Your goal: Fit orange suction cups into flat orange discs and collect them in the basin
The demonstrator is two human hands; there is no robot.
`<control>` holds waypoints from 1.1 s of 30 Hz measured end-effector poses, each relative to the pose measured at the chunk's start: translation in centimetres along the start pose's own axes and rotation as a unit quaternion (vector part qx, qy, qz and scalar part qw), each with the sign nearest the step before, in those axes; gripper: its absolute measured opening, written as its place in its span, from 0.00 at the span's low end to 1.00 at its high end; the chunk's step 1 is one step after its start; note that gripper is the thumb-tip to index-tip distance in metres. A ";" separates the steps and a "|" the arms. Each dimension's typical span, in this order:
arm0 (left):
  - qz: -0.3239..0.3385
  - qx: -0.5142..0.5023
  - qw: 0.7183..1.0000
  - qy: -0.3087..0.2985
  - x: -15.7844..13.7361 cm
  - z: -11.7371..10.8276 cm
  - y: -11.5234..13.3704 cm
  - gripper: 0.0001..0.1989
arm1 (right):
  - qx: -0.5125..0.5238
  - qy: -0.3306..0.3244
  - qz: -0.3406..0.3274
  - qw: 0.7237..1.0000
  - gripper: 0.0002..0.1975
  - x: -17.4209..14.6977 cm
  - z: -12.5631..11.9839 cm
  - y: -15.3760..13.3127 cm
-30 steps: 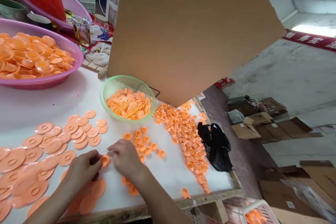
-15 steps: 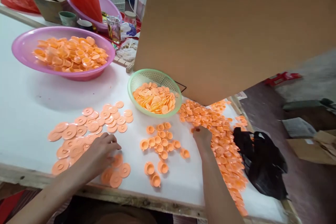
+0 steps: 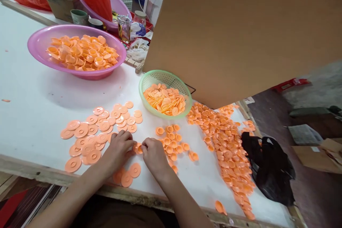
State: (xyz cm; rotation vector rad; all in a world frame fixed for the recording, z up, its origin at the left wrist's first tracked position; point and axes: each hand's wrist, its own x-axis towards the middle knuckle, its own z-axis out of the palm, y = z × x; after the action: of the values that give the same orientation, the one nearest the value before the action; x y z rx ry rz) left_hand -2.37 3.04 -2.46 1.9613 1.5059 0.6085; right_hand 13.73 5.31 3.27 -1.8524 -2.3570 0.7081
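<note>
Both hands pinch one orange piece (image 3: 138, 148) between them, left hand (image 3: 119, 148) and right hand (image 3: 154, 153) equally close; cups (image 3: 172, 141) just right.

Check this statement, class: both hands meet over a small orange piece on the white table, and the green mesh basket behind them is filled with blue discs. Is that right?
Not quite. The head view shows the green mesh basket filled with orange discs, not blue. The rest stands: the left hand and right hand meet over a small orange piece on the white table.
</note>
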 end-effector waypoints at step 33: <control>-0.201 -0.128 0.971 -0.038 1.2 0.8 2.7 0.18 | 0.009 0.176 0.043 0.983 0.13 -1.8 -4.1 6.9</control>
State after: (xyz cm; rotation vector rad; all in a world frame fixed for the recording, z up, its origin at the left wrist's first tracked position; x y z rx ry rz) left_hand 0.39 3.60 -1.16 1.4182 1.6252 0.5128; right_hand 21.76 6.05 4.66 -1.8968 -2.0542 0.3667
